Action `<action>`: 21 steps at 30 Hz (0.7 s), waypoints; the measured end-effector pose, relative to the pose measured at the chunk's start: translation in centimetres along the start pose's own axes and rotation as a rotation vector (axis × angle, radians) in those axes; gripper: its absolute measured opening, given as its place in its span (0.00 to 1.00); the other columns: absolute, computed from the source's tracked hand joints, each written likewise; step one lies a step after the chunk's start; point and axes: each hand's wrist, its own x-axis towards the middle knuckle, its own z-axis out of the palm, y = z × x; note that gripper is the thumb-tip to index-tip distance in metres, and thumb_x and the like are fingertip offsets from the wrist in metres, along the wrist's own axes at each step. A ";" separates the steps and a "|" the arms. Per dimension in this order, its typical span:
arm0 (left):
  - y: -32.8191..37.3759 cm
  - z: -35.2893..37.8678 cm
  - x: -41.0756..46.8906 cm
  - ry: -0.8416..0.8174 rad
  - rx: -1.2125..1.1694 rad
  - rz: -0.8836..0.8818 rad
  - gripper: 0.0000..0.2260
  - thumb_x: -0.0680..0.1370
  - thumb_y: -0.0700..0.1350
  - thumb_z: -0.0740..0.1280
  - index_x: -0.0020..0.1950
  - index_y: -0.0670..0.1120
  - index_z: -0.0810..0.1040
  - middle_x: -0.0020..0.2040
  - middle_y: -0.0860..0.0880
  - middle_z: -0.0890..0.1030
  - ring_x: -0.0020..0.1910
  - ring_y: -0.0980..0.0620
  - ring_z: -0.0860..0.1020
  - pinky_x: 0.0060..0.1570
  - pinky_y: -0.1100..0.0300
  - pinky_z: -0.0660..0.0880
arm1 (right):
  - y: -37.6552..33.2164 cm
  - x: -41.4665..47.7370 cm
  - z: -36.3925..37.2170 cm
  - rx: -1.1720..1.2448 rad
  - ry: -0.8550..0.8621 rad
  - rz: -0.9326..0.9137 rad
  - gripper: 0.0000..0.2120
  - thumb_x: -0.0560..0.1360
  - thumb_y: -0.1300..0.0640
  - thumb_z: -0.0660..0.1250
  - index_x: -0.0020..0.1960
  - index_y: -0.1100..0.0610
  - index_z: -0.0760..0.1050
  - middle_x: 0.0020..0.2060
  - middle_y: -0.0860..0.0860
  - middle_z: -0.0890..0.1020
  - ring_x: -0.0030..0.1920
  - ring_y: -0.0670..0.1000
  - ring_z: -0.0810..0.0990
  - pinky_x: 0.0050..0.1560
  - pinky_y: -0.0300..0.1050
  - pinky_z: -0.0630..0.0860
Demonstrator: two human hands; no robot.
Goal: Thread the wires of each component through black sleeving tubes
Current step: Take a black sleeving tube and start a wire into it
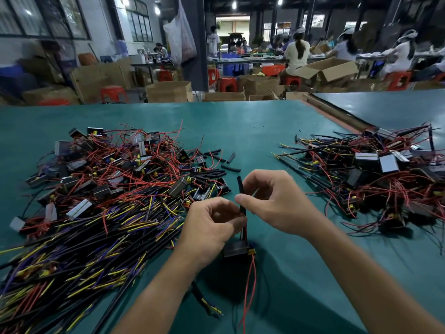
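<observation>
Two grips clamped | left hand [212, 227]: wires [242, 230] | right hand [272, 203]: tube [240, 186] | heap [103, 189] just left

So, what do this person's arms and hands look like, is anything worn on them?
Both are bare. The left hand and right hand have no gloves, and no ring, watch or bracelet shows. The left forearm and right forearm run uncovered to the picture's edge; no sleeve is in view.
</observation>
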 end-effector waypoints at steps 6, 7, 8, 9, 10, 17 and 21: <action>-0.6 0.9 -0.3 -0.016 0.081 -0.018 0.12 0.67 0.28 0.74 0.40 0.45 0.80 0.37 0.49 0.85 0.36 0.54 0.82 0.38 0.61 0.78 | 0.1 -0.1 -0.6 -0.042 -0.021 -0.044 0.07 0.71 0.58 0.74 0.37 0.55 0.77 0.27 0.41 0.78 0.25 0.41 0.71 0.29 0.32 0.66; -0.7 0.9 -0.3 -0.010 0.107 -0.015 0.12 0.67 0.30 0.75 0.40 0.45 0.80 0.38 0.49 0.85 0.36 0.54 0.82 0.38 0.60 0.78 | 0.1 -0.1 -0.7 -0.040 -0.030 -0.040 0.07 0.71 0.58 0.74 0.38 0.55 0.77 0.27 0.41 0.78 0.25 0.41 0.71 0.29 0.32 0.66; -0.7 0.9 -0.3 0.000 0.126 -0.013 0.11 0.67 0.31 0.75 0.41 0.45 0.80 0.38 0.49 0.85 0.36 0.54 0.82 0.38 0.60 0.78 | 0.1 -0.1 -0.8 -0.037 -0.038 -0.035 0.07 0.71 0.58 0.74 0.38 0.55 0.77 0.27 0.41 0.78 0.25 0.42 0.71 0.29 0.32 0.66; -0.8 0.8 -0.3 0.012 0.144 -0.013 0.11 0.67 0.32 0.76 0.41 0.45 0.80 0.38 0.49 0.85 0.36 0.54 0.82 0.38 0.60 0.78 | 0.1 -0.1 -0.9 -0.030 -0.044 -0.029 0.06 0.71 0.59 0.74 0.38 0.56 0.77 0.28 0.42 0.78 0.26 0.42 0.71 0.29 0.33 0.66; -0.8 0.8 -0.3 0.024 0.164 -0.013 0.10 0.67 0.33 0.76 0.41 0.45 0.81 0.37 0.49 0.85 0.35 0.55 0.82 0.38 0.62 0.78 | 0.1 -0.1 -1.1 -0.020 -0.048 -0.022 0.06 0.72 0.59 0.74 0.38 0.56 0.78 0.28 0.42 0.78 0.26 0.43 0.72 0.30 0.34 0.67; -0.7 1.0 -0.3 0.068 0.243 0.000 0.08 0.68 0.35 0.76 0.41 0.46 0.81 0.36 0.50 0.84 0.34 0.56 0.82 0.35 0.64 0.77 | 0.5 0.0 -1.4 -0.024 -0.082 0.008 0.06 0.71 0.57 0.74 0.38 0.55 0.78 0.29 0.43 0.79 0.29 0.44 0.74 0.33 0.39 0.71; -0.9 1.0 -0.3 0.067 0.231 -0.004 0.08 0.69 0.36 0.75 0.42 0.47 0.80 0.35 0.51 0.84 0.32 0.56 0.81 0.34 0.62 0.78 | 0.8 -0.2 -1.0 -0.123 -0.177 0.016 0.09 0.71 0.55 0.74 0.35 0.50 0.77 0.28 0.41 0.80 0.29 0.42 0.75 0.35 0.38 0.71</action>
